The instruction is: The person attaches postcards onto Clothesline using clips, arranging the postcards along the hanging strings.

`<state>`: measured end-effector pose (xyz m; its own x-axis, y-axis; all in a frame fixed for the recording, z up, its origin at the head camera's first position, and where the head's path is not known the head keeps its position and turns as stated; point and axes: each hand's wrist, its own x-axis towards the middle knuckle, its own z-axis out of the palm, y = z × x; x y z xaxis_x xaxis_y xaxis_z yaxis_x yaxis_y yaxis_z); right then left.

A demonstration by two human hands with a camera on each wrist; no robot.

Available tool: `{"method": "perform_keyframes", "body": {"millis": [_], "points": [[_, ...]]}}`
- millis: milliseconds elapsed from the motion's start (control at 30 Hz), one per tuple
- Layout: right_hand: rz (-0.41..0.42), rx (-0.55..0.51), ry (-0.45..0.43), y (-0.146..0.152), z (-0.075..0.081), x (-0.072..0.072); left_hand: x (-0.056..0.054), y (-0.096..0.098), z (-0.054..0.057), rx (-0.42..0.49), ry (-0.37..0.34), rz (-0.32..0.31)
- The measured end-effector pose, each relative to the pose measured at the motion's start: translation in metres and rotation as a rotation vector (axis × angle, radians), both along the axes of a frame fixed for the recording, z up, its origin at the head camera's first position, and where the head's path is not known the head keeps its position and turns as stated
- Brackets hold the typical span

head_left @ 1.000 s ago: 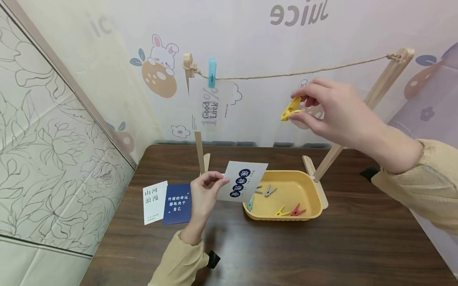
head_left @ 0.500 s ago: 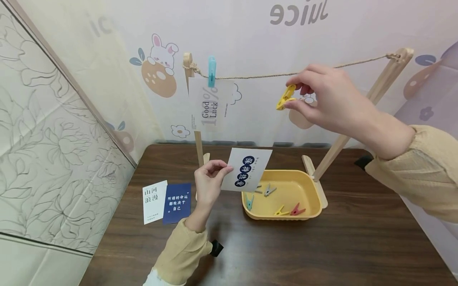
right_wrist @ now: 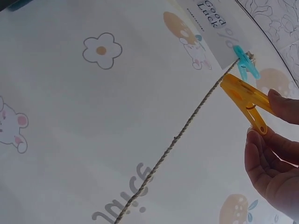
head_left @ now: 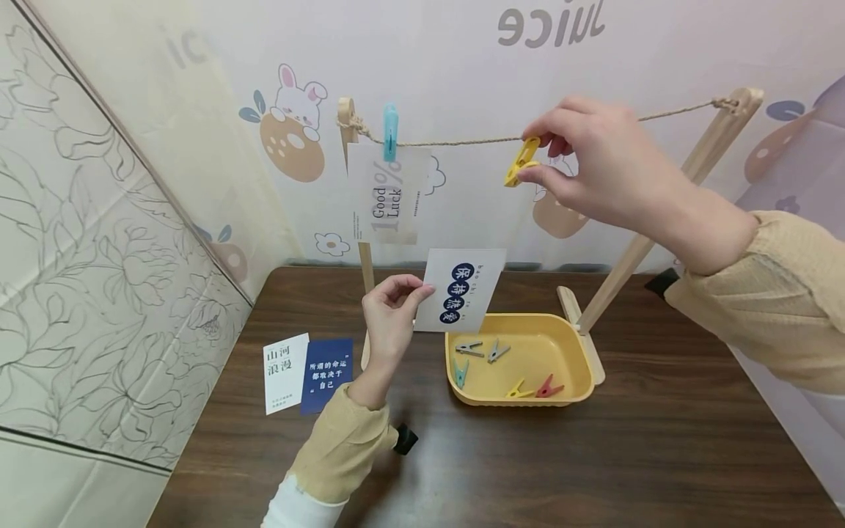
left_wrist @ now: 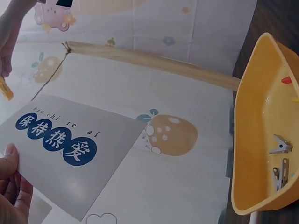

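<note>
My left hand pinches a white card with dark blue circles by its left edge, below the rope. In the left wrist view the card is tilted, with thumb and fingers at one edge. My right hand pinches a yellow clothespin by its handle ends, close to the twine rope. In the right wrist view the clothespin has its tip near the rope. A light blue clothespin fastens a "Good Luck" card to the rope's left end.
The rope runs between two wooden posts. A yellow basin on the brown table contains several clothespins. A white card and a dark blue card lie on the table at left. Behind stands a printed backdrop.
My left hand has raised the white card and moved slightly right, uncovering more of the basin. My right hand has carried the yellow clothespin up and left, towards the rope.
</note>
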<state>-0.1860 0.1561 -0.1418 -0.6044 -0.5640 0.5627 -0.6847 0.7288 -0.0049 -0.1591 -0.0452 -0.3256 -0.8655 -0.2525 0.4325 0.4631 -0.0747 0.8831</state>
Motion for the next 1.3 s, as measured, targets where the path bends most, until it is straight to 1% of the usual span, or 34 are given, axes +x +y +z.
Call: {"method": "perform_keyframes", "body": {"millis": [133,300,533,667,767,800,900,1067,1167,1300], "points": [[0.004,-0.007,-0.004,-0.003,0.002,-0.002,-0.004,0.002,0.005,0.014,0.028,-0.007],[0.014,-0.02,0.0,-0.006,0.005,-0.005,-0.007,0.004,0.011,0.019,0.023,0.001],[0.01,-0.034,-0.016,-0.01,0.011,-0.009,-0.01,0.007,0.017,-0.034,-0.005,0.07],[0.012,-0.037,-0.022,-0.011,0.013,-0.011,-0.021,0.006,0.009,-0.054,-0.015,0.098],[0.009,-0.036,-0.031,-0.012,0.015,-0.014,-0.029,0.006,0.003,-0.046,-0.019,0.107],[0.007,-0.037,-0.034,-0.013,0.015,-0.014,-0.03,0.007,0.003,-0.044,-0.019,0.111],[-0.004,-0.038,-0.043,-0.014,0.016,-0.016,-0.034,0.008,0.003,-0.022,0.004,0.098],[-0.025,-0.048,-0.053,-0.016,0.019,-0.02,-0.039,0.011,0.007,0.022,0.057,0.068],[-0.028,-0.052,-0.049,-0.017,0.021,-0.024,-0.043,0.013,0.009,0.038,0.066,0.066],[-0.039,-0.052,-0.055,-0.018,0.022,-0.027,-0.046,0.015,0.011,0.038,0.059,0.067]]}}
